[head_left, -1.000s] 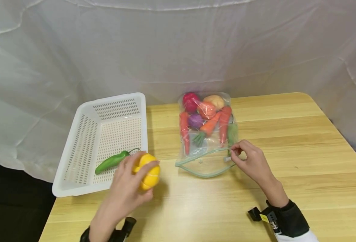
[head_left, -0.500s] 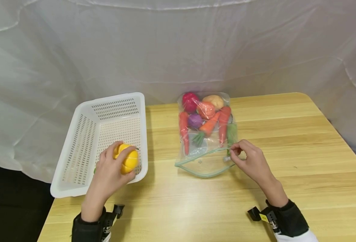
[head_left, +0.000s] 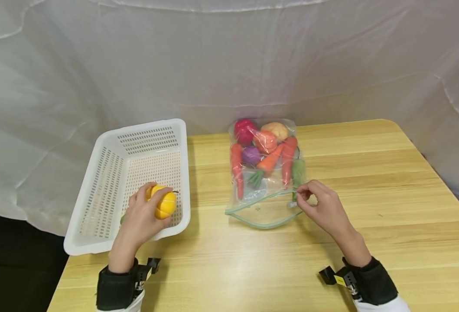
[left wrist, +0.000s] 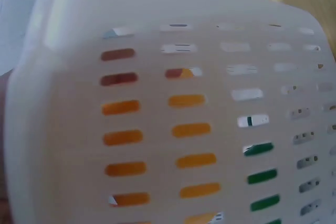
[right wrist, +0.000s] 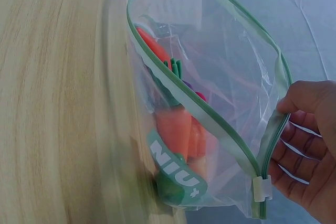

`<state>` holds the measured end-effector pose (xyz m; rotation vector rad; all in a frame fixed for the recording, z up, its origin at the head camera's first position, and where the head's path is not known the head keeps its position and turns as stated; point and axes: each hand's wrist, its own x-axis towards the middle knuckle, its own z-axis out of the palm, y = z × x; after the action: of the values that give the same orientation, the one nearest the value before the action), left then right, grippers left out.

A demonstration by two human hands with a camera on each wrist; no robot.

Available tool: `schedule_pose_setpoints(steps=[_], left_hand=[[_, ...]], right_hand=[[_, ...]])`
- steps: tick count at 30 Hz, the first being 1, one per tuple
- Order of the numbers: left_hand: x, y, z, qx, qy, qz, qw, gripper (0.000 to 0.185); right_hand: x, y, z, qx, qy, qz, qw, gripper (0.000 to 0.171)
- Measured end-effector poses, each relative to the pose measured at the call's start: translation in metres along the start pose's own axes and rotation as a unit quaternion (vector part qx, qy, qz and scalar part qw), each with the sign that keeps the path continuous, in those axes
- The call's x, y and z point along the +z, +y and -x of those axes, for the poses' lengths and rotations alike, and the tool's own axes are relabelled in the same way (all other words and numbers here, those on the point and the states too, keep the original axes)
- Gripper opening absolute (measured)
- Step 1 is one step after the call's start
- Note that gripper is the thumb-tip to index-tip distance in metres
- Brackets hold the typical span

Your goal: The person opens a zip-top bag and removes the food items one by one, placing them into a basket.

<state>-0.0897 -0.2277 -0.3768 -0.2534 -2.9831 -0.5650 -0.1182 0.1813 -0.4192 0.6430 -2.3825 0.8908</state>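
Observation:
My left hand (head_left: 141, 216) reaches into the white plastic basket (head_left: 185, 173) and holds a yellow bell pepper (head_left: 166, 203), lobed and shiny, low over the basket floor. A green chili pepper lies mostly hidden under that hand; its thin stem shows beside the yellow one. In the left wrist view the basket wall (left wrist: 63, 119) blocks the hand, with yellow and green showing through its slots. My right hand (head_left: 324, 208) pinches the rim of a clear zip bag (head_left: 260, 212), whose mouth gapes open. Inside are several vegetables, among them a carrot (head_left: 270, 162) and a purple round one (head_left: 251, 155).
A wooden table (head_left: 369, 186) carries basket and bag. The basket stands at the left, the bag at the back middle. Behind the table hangs a pale cloth (head_left: 229, 56). A white slider (right wrist: 261, 188) sits at the zip's end near the right hand.
My left hand has carried the yellow bell pepper leftward from beyond the basket's right rim and lowered it inside. My right hand stays at the bag's rim.

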Motion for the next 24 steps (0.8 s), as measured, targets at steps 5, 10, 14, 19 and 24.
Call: schedule_pose_setpoints(steps=[5,10,14,19,24], left_hand=[[0.002,-0.003,-0.004,-0.015,-0.029,0.019,0.9993,0.063],[0.006,-0.005,-0.007,-0.026,-0.043,0.028,0.9983,0.062],[0.007,-0.004,-0.008,-0.03,-0.05,0.025,0.998,0.061],[0.01,0.0,-0.008,0.006,-0.018,0.007,0.9998,0.05],[0.016,0.02,-0.011,0.077,0.087,-0.013,0.9931,0.034]], right_hand=[[0.0,0.0,0.0,0.0,-0.001,-0.006,1.0,0.016],[0.0,0.0,0.0,0.0,-0.002,-0.008,1.0,0.015],[0.0,-0.001,0.0,0.003,-0.003,-0.003,1.0,0.014],[-0.001,-0.001,0.0,0.001,-0.003,-0.003,1.0,0.016],[-0.001,-0.001,-0.001,0.001,-0.003,-0.002,1.0,0.016]])
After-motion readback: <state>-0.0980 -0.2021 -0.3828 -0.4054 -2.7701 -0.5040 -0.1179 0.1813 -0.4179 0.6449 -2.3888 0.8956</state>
